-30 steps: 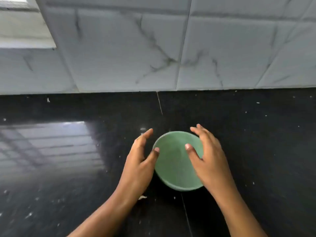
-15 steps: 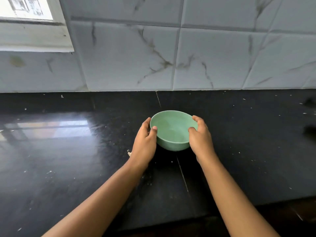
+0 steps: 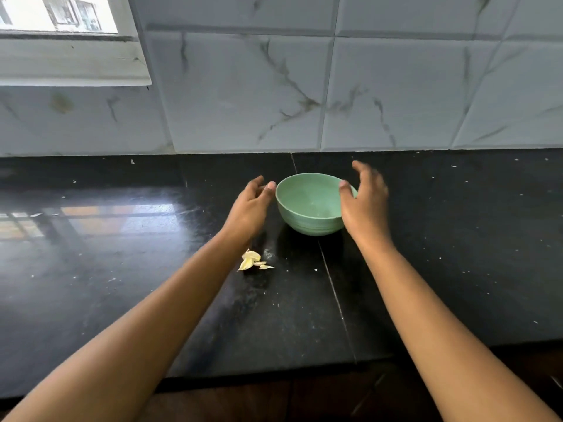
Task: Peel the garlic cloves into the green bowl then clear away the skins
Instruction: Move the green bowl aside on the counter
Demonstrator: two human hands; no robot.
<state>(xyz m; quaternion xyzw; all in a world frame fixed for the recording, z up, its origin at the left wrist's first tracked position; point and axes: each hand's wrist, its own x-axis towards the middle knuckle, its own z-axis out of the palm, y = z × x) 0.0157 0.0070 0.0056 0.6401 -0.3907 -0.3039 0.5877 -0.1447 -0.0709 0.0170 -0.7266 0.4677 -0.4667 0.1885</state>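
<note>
One green bowl (image 3: pixel 310 223) stands mouth up on our black counter (image 3: pixel 457 254). Our left hand (image 3: pixel 249 208) at its 9 o'clock and right hand (image 3: pixel 365 208) at 3 are spread, holding nothing. About four garlic pieces (image 3: pixel 251 260) lie at 7.

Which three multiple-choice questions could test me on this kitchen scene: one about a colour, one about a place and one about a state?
1. What colour is the bowl?
A) green
B) red
C) white

2. Where do the garlic cloves lie?
A) inside the bowl
B) on a plate
C) on the countertop, on the person's side of the bowl

3. How are the left hand and the right hand?
A) both gripping a knife
B) both open, one on each side of the bowl
C) both closed as fists

Answers:
1 A: its wall and rim are pale green.
2 C: they rest on the black surface.
3 B: the fingers are loosely spread and hold nothing.
</note>
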